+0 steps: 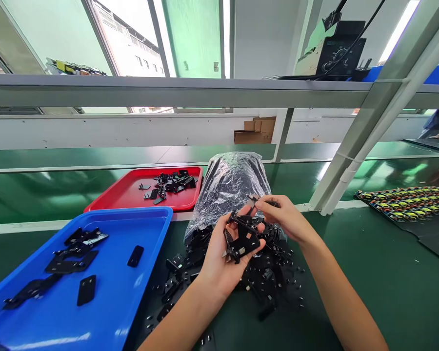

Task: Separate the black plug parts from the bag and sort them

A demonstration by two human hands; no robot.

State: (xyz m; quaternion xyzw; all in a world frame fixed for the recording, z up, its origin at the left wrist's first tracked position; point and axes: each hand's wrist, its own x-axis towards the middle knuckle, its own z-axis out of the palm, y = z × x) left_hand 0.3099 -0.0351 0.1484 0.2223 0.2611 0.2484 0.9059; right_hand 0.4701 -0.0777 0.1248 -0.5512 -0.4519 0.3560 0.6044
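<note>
Your left hand cups black parts over the pile; your right hand pinches a small piece just above them. Probably a picking-over step; next move calls for light fingertips, steady palm.

Black, partly silvery parts lie jumbled in the left grip, above a loose black heap.
</note>
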